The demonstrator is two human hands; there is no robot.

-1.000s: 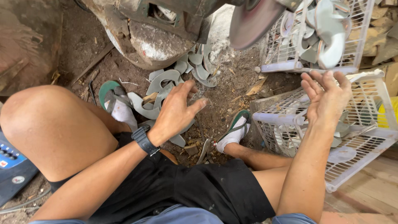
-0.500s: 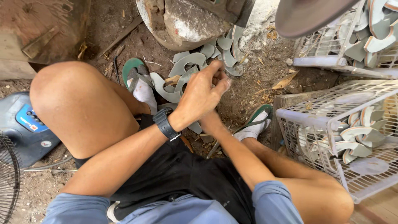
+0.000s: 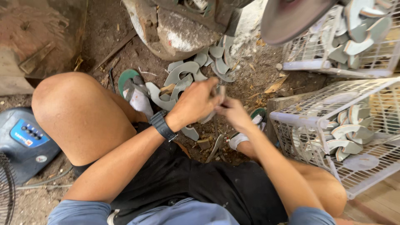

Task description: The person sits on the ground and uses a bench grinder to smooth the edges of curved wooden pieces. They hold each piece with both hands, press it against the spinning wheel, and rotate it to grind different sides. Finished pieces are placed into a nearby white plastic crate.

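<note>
1. Ground (image 3: 104,50) of dirt and wood chips fills the view, strewn with splinters and scraps.
2. Legs of the seated person spread wide, the left knee (image 3: 79,112) raised at the left and the right knee (image 3: 325,191) low beside the crates, with black shorts between.
3. A stone-like machine base (image 3: 175,29) stands at the top centre, with a round disc (image 3: 291,16) hanging over the scene just to its right.
4. Two white wire crates sit at the right: the near crate (image 3: 300,121) holds curved grey pieces, and the far crate (image 3: 308,50) above it holds more of the same.
5. A blue fan base (image 3: 25,137) with buttons rests at the left edge, near the left knee.
6. A pile of curved grey pieces (image 3: 187,71) lies on the dirt in front of the machine base, between the feet in green sandals (image 3: 129,85).
7. The left hand (image 3: 196,104), with a black watch (image 3: 162,125) on its wrist, has its fingers curled closed around one curved grey piece (image 3: 208,116), just above the pile.
8. The right hand (image 3: 233,112) meets the left, fingers pinched on the same piece's upper end; how tight the pinch is cannot be told.
</note>
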